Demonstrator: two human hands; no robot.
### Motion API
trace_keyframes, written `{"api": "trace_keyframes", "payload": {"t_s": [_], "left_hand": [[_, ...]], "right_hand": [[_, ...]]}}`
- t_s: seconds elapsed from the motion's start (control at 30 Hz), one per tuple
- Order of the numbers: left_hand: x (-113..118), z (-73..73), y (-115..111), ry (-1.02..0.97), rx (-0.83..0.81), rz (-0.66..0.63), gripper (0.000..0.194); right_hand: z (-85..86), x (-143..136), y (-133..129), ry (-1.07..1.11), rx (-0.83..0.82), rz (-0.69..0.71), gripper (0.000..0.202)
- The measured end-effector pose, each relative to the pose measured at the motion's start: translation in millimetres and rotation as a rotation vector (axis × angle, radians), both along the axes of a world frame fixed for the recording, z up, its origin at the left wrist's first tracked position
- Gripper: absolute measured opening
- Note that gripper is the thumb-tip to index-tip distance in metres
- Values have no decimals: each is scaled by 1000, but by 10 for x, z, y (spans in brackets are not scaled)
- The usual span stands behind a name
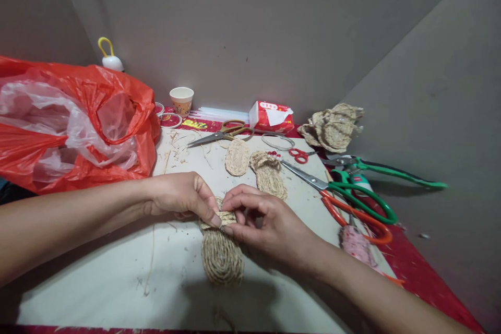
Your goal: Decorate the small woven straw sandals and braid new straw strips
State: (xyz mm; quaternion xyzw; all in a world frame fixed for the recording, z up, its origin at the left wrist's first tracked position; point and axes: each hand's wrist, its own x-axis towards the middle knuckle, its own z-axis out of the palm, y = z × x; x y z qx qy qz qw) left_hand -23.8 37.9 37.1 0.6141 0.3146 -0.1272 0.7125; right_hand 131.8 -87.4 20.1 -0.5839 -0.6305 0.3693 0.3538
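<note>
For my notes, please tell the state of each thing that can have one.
Left hand: grip shut on woven slipper
Right hand: likewise
Red bag: open, clear plastic showing
Paper cup: upright
Tissue pack: open, tissue showing
Brown-handled scissors: blades look closed
Green-handled scissors: blades look closed

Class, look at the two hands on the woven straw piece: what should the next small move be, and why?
Probably the right hand should gently press the right end of the band toward the woven straw piece. That hand is at that end, while the left hand has its thumb on the band, which could steady it.
</note>
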Motion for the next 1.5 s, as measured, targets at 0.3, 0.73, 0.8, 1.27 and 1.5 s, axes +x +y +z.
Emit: {"api": "trace_keyframes", "payload": {"t_s": [0.3,0.73,0.8,1.27,1.5], "left_hand": [[-41,345,-15,-337,382,249,19],[389,626,134,-859,659,755,17],[440,615,173,-905,634,839,18],[238,782,480,-922,188,854,40],[77,940,480,-1015,362,849,33]], "right_hand": [[568,245,-128,-239,455,-181,30],[1758,-14,-170,213,1090,-682,7],[1910,-101,-75,392,1187,-635,12],[1254,203,953,1022,921,-800,35],[1335,289,815,964,917,-771,37]]}}
